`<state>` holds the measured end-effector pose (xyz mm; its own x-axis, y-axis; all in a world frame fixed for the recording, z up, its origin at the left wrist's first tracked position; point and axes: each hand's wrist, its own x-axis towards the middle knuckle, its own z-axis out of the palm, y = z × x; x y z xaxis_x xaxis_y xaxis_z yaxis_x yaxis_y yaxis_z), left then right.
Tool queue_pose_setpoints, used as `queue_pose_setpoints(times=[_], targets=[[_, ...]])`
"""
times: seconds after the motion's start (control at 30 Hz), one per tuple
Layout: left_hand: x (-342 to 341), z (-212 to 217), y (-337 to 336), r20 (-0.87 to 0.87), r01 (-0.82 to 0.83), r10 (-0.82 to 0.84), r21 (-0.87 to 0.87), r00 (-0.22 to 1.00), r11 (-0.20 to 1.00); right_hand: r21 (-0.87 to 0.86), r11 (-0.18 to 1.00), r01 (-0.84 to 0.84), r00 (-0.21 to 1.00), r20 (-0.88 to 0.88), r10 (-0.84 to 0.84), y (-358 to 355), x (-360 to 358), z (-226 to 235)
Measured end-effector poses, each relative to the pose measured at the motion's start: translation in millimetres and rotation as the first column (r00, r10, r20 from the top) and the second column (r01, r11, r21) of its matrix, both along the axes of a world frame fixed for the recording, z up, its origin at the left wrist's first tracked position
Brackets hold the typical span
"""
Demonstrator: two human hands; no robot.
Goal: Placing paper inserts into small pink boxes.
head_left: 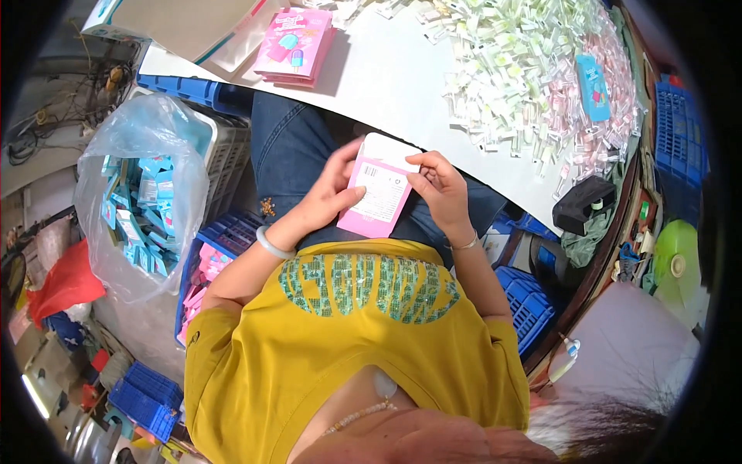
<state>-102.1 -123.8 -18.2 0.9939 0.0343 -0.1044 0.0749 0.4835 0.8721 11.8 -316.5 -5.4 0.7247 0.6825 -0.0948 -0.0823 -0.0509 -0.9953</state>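
Over my lap I hold a flat-looking pink and white carton [371, 203], its white flap [384, 147] at the far end. My left hand [337, 188] grips the carton's left side, thumb on the printed face. My right hand [440, 188] pinches the upper right edge beside the flap, thumb and forefinger together. On the white table ahead, a small stack of pink cartons [292, 48] with ice-pop pictures lies to the left. A big heap of small clear tubes with green and pink tints [506, 85] covers the right. A blue carton [592, 87] rests on that heap.
To my left stands a clear plastic bag [116, 271] of small blue cartons, beside a blue crate [232, 232] with pink pieces. Another blue crate [524, 305] is at my right. A black object [583, 205] sits at the right of the white table [371, 97].
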Motion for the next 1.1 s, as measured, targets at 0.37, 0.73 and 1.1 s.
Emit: queue_pose_setpoints(times=[0.37, 0.73, 1.1], targets=[[2, 23, 23, 0.019, 0.045, -0.054, 0.317, 0.998, 0.947, 0.211, 0.975, 0.066, 0.995, -0.086, -0.049, 13, 16, 11], [-8, 12, 17, -0.056, 0.067, -0.050, 0.360, 0.997, 0.930, 0.144, 0.988, 0.065, 0.997, -0.045, -0.059, 9, -14, 2], [8, 19, 14, 0.101, -0.133, 0.088, 0.641, 0.991, 0.756, 0.076, 0.995, -0.063, 0.980, 0.192, 0.048, 2, -11, -10]])
